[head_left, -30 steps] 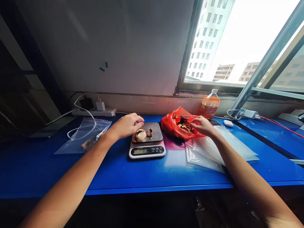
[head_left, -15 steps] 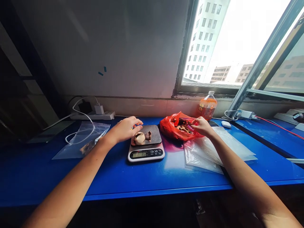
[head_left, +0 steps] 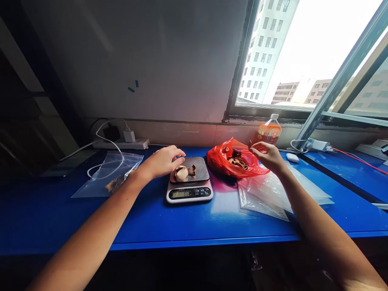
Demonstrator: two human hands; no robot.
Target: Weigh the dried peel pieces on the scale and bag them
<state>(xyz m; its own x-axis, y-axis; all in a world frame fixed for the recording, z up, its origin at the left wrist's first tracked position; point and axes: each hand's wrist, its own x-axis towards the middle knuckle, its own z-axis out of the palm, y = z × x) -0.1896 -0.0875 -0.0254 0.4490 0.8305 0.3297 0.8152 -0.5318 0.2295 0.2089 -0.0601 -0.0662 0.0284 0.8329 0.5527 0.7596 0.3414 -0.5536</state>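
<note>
A white digital kitchen scale [head_left: 189, 195] stands on the blue table, its display seeming to read 86. Its dark platform bears a pale, rounded shell-like piece [head_left: 182, 173] and a smaller dark brown curled piece [head_left: 192, 171]. Beside the platform's left edge hovers my left hand [head_left: 163, 161], thumb and fingers apart, with nothing visible in it. My right hand [head_left: 269, 157] pinches a small brown dried piece [head_left: 250, 144] over the right side of an open red plastic bag [head_left: 218, 161]. Inside the bag lie several brown curled dried pieces [head_left: 238, 162].
Clear plastic bags [head_left: 263, 200] lie flat under my right forearm. Left of the scale is a clear zip bag [head_left: 100, 184] with brown bits, a white cable across it. A power strip [head_left: 141, 144], an orange drink bottle [head_left: 269, 130] and a white earbud-like case [head_left: 292, 157] stand behind.
My right hand has come up and slightly right out of the red bag with a small brown piece. My left hand stays by the scale. The whole view has shifted slightly.
</note>
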